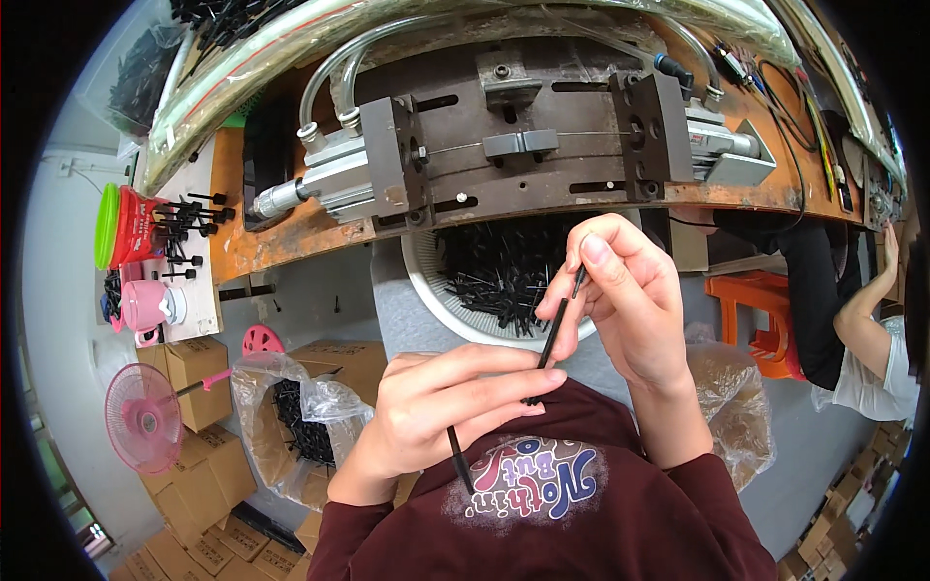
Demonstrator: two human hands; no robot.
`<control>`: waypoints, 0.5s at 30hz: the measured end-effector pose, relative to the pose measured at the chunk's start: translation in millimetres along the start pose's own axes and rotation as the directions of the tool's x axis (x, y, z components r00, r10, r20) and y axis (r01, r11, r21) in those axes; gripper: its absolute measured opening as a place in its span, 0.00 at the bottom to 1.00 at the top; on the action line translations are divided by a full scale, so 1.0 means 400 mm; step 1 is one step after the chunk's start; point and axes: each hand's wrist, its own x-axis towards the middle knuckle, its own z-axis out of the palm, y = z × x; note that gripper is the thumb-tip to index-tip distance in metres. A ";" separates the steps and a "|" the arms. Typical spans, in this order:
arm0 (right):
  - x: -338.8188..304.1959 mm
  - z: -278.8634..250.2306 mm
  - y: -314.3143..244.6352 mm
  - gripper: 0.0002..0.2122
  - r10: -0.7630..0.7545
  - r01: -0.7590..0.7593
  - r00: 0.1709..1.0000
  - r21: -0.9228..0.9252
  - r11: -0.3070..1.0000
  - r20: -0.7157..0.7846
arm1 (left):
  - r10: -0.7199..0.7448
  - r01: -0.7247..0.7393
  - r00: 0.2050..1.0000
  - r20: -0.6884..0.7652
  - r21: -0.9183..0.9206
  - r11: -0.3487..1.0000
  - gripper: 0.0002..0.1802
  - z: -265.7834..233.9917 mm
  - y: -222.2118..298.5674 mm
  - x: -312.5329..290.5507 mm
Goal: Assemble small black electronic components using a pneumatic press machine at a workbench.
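Observation:
In front of my chest my left hand [441, 397] is closed on a slim black rod [552, 339], which slants up toward my other hand. A second black stick [459, 459] with a wider lower end pokes out below the same palm. My right hand [630, 300] pinches a thin dark pin-like piece [579, 281] between thumb and fingers, close to the rod's upper tip. Whether the two pieces touch is too small to tell. Beyond my hands, a round white basket [421, 281] holds many loose black slender parts [504, 276].
A dark metal fixture [523, 184] with air cylinders [339, 179] and clear hoses spans the wooden bench. Plastic-lined boxes [291, 416] flank me. At left are a pink fan [142, 418] and cardboard cartons [208, 470]. An orange stool [760, 315] and another person's arm [867, 310] are at right.

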 end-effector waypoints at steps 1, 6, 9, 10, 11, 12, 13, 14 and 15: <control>0.000 -0.003 -0.001 0.09 0.000 0.000 1.000 0.000 1.000 -0.001 | -0.015 0.015 1.000 -0.010 -0.005 1.000 0.14 0.001 0.005 0.005; 0.003 -0.007 0.002 0.10 -0.012 0.012 1.000 0.013 1.000 -0.013 | 0.029 -0.036 0.999 0.039 0.204 0.978 0.15 -0.012 0.027 0.024; 0.004 -0.010 0.005 0.10 -0.022 0.022 1.000 -0.017 1.000 -0.012 | 0.119 -0.120 0.993 0.018 0.231 0.966 0.15 -0.003 0.007 0.017; 0.004 -0.010 0.006 0.10 -0.023 0.023 1.000 -0.012 1.000 -0.012 | 0.113 -0.114 0.993 0.016 0.242 0.964 0.14 -0.003 0.009 0.016; 0.003 -0.011 0.006 0.10 -0.025 0.025 1.000 -0.008 1.000 -0.012 | 0.108 -0.109 0.994 0.016 0.256 0.961 0.14 -0.001 0.008 0.015; 0.003 -0.010 0.006 0.10 -0.026 0.026 1.000 -0.003 1.000 -0.013 | 0.103 -0.104 0.995 0.015 0.270 0.957 0.14 0.001 0.008 0.013; 0.003 -0.010 0.004 0.10 -0.024 0.024 1.000 -0.004 1.000 -0.012 | 0.101 -0.102 0.995 0.015 0.282 0.954 0.13 0.002 0.008 0.012; 0.002 -0.009 0.003 0.10 -0.021 0.021 1.000 -0.005 1.000 -0.011 | 0.097 -0.097 0.995 0.012 0.283 0.954 0.13 0.002 0.008 0.010; 0.001 -0.007 0.002 0.10 -0.019 0.018 1.000 -0.006 1.000 -0.010 | 0.093 -0.092 0.996 0.009 0.284 0.955 0.12 0.002 0.007 0.007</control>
